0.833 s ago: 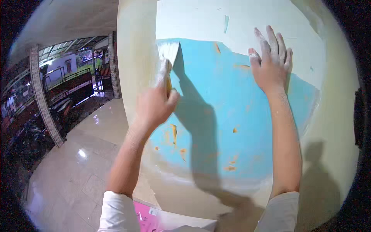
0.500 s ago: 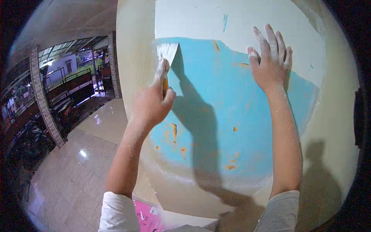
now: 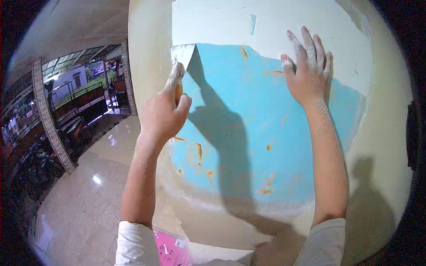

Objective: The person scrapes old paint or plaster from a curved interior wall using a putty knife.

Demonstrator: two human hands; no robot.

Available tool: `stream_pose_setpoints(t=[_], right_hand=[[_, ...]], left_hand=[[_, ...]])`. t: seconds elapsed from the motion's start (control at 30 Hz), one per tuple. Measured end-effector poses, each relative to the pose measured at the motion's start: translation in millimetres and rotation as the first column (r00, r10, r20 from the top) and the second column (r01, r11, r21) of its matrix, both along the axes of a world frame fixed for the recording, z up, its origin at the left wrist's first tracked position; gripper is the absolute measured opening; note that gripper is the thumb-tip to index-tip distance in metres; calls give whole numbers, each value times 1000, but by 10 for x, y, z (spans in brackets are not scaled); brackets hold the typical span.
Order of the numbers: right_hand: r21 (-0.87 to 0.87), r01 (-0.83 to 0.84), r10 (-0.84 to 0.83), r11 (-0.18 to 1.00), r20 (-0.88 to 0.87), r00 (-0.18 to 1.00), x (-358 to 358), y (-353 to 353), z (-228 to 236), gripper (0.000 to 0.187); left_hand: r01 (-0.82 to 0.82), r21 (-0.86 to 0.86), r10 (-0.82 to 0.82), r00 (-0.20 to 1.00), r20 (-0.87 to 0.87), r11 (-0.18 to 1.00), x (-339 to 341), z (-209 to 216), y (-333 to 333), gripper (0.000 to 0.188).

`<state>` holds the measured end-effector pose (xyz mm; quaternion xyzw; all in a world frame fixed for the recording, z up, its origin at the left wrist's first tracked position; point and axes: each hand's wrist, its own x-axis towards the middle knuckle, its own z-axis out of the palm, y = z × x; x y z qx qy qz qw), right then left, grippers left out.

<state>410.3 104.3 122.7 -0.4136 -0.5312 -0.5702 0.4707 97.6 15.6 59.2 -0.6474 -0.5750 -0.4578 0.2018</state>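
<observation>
My left hand (image 3: 164, 111) is closed round the yellowish handle of a putty knife (image 3: 183, 54), fingers stretched up along it toward the wide blade. The blade lies against the wall at the left edge of the light blue patch (image 3: 275, 115), where the pale whitish layer (image 3: 217, 20) meets it. Dusty and spread, my right hand (image 3: 308, 71) rests on the wall with its fingers on the whitish layer and its palm by the blue. Nothing shows in that hand. White dust coats the fingers of both hands.
Orange-brown chipped spots (image 3: 266, 191) mark the blue patch, and beige wall (image 3: 381, 133) surrounds it. Shiny floor tiles (image 3: 97, 204) run to the left, toward a tiled post (image 3: 53, 115) and motorbikes (image 3: 42, 159). A pink printed sheet or box (image 3: 171, 248) lies low near the wall.
My left hand and the putty knife have shifted slightly left and up along the patch's left edge. The right hand stays on the wall; the view has moved slightly.
</observation>
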Motion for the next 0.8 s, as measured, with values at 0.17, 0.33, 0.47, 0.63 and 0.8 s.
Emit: stream_pose_setpoints(t=[0.17,0.33,0.47,0.63,0.8], right_hand=[[-32,42,-42,999,-9,999,-16,-99,18,57],[-13,70,-70,997,-19,997,-12,-46,-3,56],[-31,61,-62,998,-22,998,-43,-95,12,56],[-4,23,-23,1000,1,1000,-2,-36,-2,57],[9,18,-18,1000,15,1000,19,-62,6,59]], left_hand=[[20,2,-20,1000,7,1000,192,-139,-35,70],[74,-59,-73,997,25,995,144,-5,27,77],[42,21,-40,997,-63,999,126,-178,91,79],[36,-26,-38,997,-65,999,303,-87,-1,79],[20,-152,-16,999,31,988,388,-69,-66,76]])
